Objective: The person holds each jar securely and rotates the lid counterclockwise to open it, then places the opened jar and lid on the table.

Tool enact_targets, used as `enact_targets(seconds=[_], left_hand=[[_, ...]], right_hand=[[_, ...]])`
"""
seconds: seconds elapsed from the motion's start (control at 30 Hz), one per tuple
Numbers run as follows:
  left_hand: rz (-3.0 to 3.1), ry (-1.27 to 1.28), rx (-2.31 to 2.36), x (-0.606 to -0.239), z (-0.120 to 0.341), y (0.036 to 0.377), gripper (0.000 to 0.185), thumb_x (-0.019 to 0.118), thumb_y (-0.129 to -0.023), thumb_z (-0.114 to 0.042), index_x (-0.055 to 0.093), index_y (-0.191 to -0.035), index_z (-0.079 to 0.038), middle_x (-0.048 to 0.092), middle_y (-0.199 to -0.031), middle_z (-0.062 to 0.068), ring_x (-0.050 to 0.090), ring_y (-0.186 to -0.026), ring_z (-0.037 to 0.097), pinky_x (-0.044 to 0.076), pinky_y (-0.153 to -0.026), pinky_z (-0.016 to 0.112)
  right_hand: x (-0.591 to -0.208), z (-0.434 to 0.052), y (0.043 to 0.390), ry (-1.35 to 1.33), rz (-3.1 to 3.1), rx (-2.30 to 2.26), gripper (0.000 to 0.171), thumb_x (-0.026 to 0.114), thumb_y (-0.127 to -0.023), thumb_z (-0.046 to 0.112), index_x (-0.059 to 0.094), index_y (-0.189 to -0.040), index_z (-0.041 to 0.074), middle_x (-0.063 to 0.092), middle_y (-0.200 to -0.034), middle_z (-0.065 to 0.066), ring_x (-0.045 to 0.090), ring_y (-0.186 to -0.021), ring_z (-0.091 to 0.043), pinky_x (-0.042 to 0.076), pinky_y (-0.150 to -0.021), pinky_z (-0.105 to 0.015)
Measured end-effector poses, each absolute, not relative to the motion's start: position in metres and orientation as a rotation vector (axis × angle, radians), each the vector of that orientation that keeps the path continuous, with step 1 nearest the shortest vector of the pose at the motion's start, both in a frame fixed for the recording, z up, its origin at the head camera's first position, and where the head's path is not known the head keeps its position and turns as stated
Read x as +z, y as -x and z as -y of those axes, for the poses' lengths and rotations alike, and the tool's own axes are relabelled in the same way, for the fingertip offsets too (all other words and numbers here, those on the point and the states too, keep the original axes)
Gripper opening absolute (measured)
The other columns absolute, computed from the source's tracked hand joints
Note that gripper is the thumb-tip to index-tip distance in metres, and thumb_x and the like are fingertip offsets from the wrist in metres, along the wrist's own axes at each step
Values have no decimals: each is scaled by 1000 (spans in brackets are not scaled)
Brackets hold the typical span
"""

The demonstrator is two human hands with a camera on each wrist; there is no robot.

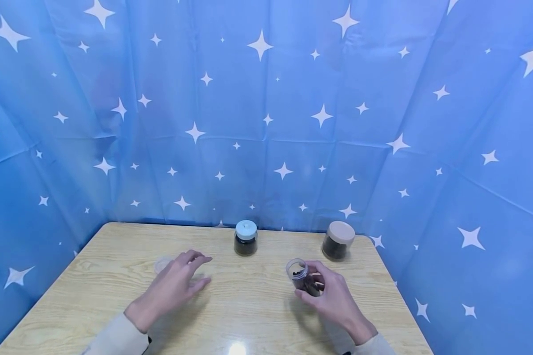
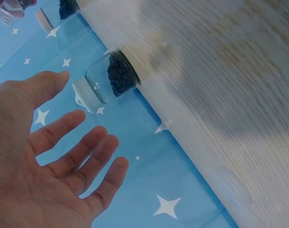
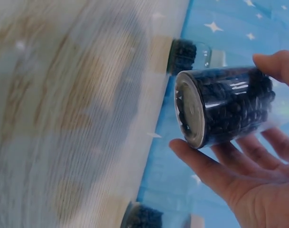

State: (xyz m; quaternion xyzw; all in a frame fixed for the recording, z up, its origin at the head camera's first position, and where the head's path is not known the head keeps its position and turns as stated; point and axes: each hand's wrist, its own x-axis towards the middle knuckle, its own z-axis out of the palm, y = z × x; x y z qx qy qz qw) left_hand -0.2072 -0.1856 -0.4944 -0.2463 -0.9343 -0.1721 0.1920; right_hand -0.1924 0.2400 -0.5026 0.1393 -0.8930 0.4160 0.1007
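Holding dark beans, the clear lidless jar [image 1: 303, 277] tilts.

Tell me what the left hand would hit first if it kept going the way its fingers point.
Probably the white-lidded jar. The left hand is open above the table, fingers aimed toward that jar, with bare wood between. The clear lid lies left of that line. Depth is uncertain.

My left hand [image 1: 180, 279] hovers palm down, fingers straight and slightly spread, thumb set apart, gripping nothing. My right hand [image 1: 330, 292] is turned inward, its fingers [image 3: 215, 171] and thumb curled in a grip around what it holds. Both forearms, in pale sleeves [image 1: 115, 337], reach forward from the lower edge of the head view.
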Motion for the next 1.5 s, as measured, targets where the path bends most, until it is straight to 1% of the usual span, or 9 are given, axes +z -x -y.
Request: enact_targets(seconds=[0.2, 0.43, 0.6, 0.73, 0.93, 1.1, 1.3, 1.5], left_hand=[[2608, 721, -486, -495, 180, 202, 49, 97, -98, -26, 81, -142, -11, 80, -134, 12, 81, -109, 25, 73, -89, 38], [2623, 736, -492, -496, 174, 200, 48, 97, -98, -25, 81, -142, -12, 79, -135, 10, 79, -104, 20, 72, -86, 33], [2626, 739, -488, -498, 173, 198, 47, 95, -100, -27, 81, -142, -13, 79, -136, 9, 79, -106, 20, 72, -87, 35], [2606, 766, -490, -499, 169, 198, 46, 95, -100, -26, 81, -142, -13, 79, -136, 10, 80, -111, 23, 73, -90, 37], [2608, 780, -480, -502, 164, 197, 47, 95, -100, -28, 81, -142, -13, 79, -135, 10, 80, -113, 25, 73, -93, 40], [2636, 768, -478, -501, 160, 195, 48, 94, -101, -31, 80, -144, -14, 79, -138, 9, 80, -118, 26, 73, -96, 44], [2623, 796, -480, -498, 156, 192, 47, 94, -101, -28, 80, -144, -15, 78, -138, 9, 80, -115, 26, 72, -93, 45], [2598, 822, -484, -500, 150, 190, 47, 93, -102, -29, 79, -145, -15, 78, -139, 9, 80, -116, 25, 72, -95, 46]], right_hand=[[-505, -242, 196, -388, 2644, 1226, 62, 104, -87, 19, 76, -143, 17, 84, -122, 3, 85, -117, -25, 72, -102, -38], [-508, -247, 201, -333, 2660, 1240, 62, 104, -87, 18, 74, -142, 15, 84, -128, -7, 88, -113, -28, 73, -102, -44], [-508, -248, 207, -289, 2678, 1265, 61, 104, -88, 16, 74, -140, 13, 84, -131, -10, 86, -118, -31, 73, -104, -45], [-508, -251, 211, -263, 2688, 1264, 59, 103, -88, 15, 73, -138, 13, 84, -132, -11, 85, -121, -32, 72, -106, -48], [-510, -257, 217, -249, 2705, 1252, 58, 101, -91, 16, 71, -140, 13, 82, -137, -13, 82, -129, -34, 71, -108, -48], [-511, -261, 223, -237, 2705, 1258, 57, 100, -93, 17, 69, -141, 13, 80, -141, -14, 79, -135, -36, 71, -109, -49], [-512, -263, 229, -209, 2717, 1263, 55, 99, -95, 17, 68, -139, 12, 80, -143, -16, 79, -136, -39, 70, -110, -52], [-512, -264, 233, -168, 2722, 1275, 55, 99, -95, 18, 67, -139, 10, 79, -144, -20, 81, -132, -44, 70, -109, -55]])
